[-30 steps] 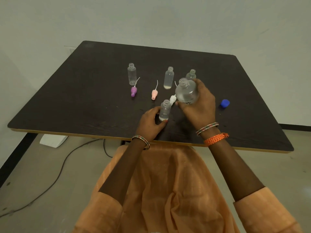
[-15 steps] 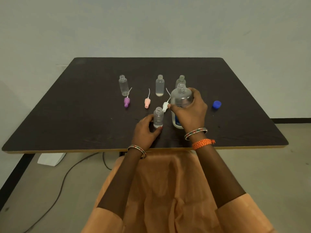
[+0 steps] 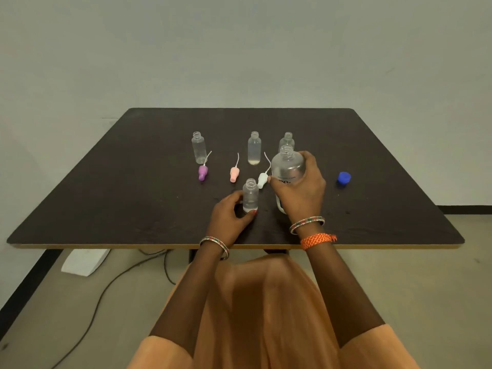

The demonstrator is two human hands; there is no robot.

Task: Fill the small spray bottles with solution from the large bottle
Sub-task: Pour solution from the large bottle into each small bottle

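1. The large bottle [image 3: 288,171] stands upright and uncapped on the dark counter [image 3: 133,182], right of centre.
2. The right hand [image 3: 300,193] grips the large bottle from the near side, fingers [image 3: 310,158] curled round its shoulder and thumb on its left flank.
3. The left hand [image 3: 229,214] holds a small bottle [image 3: 250,194] at its base, thumb on the left side and a fingertip on the near right; this bottle is upright, open-topped, with a little liquid in the bottom.
4. The small bottle stands at about 9 o'clock from the large bottle, just beside it but apart.
5. A white sprayer [image 3: 262,180] lies on the counter between the two, at 1 o'clock from the small bottle, its tube pointing away.
6. Three more open bottles stand in a far row: the left bottle [image 3: 199,147], the middle bottle [image 3: 254,148] with pale liquid at its bottom, and the rear bottle [image 3: 287,141], partly hidden behind the large bottle at its 12 o'clock.
7. A purple sprayer [image 3: 203,173] lies at 6 o'clock from the left bottle; a pink sprayer [image 3: 234,174] lies between it and the white one.
8. A blue cap [image 3: 344,178] sits at 3 o'clock from the large bottle, well apart.
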